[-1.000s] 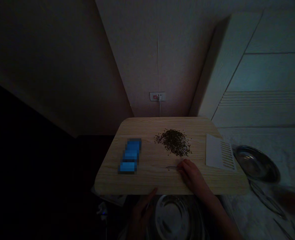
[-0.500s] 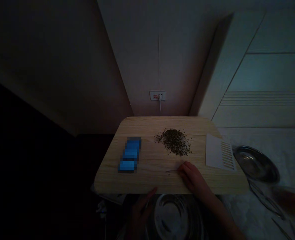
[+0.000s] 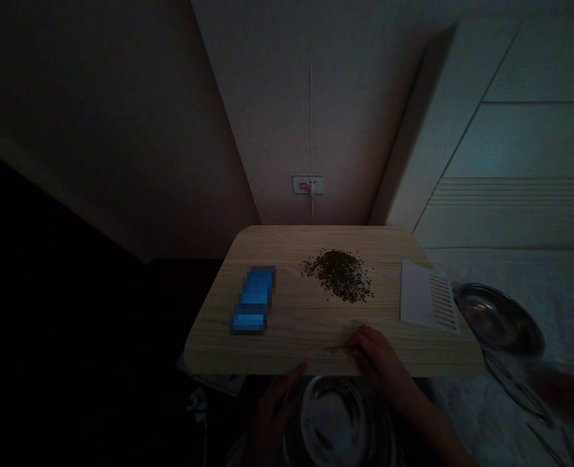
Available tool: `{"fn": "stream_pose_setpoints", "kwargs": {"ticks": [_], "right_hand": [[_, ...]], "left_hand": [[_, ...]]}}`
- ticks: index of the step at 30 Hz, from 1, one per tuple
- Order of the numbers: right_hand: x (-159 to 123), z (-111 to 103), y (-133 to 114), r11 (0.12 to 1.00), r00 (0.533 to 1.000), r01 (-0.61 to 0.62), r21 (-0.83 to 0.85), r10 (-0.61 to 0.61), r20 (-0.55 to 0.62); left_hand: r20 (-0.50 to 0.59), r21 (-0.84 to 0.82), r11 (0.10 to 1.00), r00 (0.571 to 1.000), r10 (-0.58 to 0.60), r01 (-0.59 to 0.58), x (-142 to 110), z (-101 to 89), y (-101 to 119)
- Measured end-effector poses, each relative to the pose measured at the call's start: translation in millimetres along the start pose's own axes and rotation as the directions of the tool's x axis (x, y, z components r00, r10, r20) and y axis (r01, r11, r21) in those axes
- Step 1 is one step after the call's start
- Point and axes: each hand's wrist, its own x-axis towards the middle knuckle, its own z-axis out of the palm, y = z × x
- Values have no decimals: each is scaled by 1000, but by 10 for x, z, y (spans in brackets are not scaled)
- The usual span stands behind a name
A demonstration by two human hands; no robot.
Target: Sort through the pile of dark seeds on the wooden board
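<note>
Near the front of the small wooden table (image 3: 287, 331), my right hand (image 3: 374, 353) is closed on a thin dark tool (image 3: 338, 349), probably metal, whose tip points left; its kind is too dim to tell. The tip is beside a single dark grain. Farther back on the tabletop lies a loose heap of small dark grains (image 3: 342, 275). My left hand (image 3: 279, 402) is at the front edge, fingers stretched out, seemingly with nothing in them. Just below that edge, between my hands, a shiny metal basin (image 3: 335, 421) is partly in view.
A pixelated blue-lit object (image 3: 253, 299) lies on the table's left. At its right end is a white slotted plate (image 3: 427, 295). Beyond, a metal bowl (image 3: 501, 319) rests on pale bedding (image 3: 559, 285). A plugged socket (image 3: 308, 185) is on the wall.
My right hand has drawn the thin tool a little towards the table's front edge. My left hand and the heap of grains have stayed in place.
</note>
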Motion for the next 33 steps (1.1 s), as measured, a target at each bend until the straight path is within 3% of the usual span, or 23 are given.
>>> {"fn": "stream_pose_setpoints", "kwargs": {"ticks": [3, 11, 20, 33], "right_hand": [[-51, 24, -6, 1000, 1000, 9, 9, -9, -11], [-134, 21, -102, 999, 999, -36, 27, 35, 21], [-174, 11, -104, 998, 999, -18, 61, 16, 44], [-217, 12, -129, 995, 996, -34, 92, 27, 84]], "left_hand": [[27, -3, 1000, 1000, 9, -9, 0, -11, -2], [-23, 4, 1000, 1000, -7, 7, -9, 14, 35], [8, 18, 1000, 1000, 17, -17, 19, 3, -99], [12, 25, 999, 999, 41, -41, 16, -12, -121]]}}
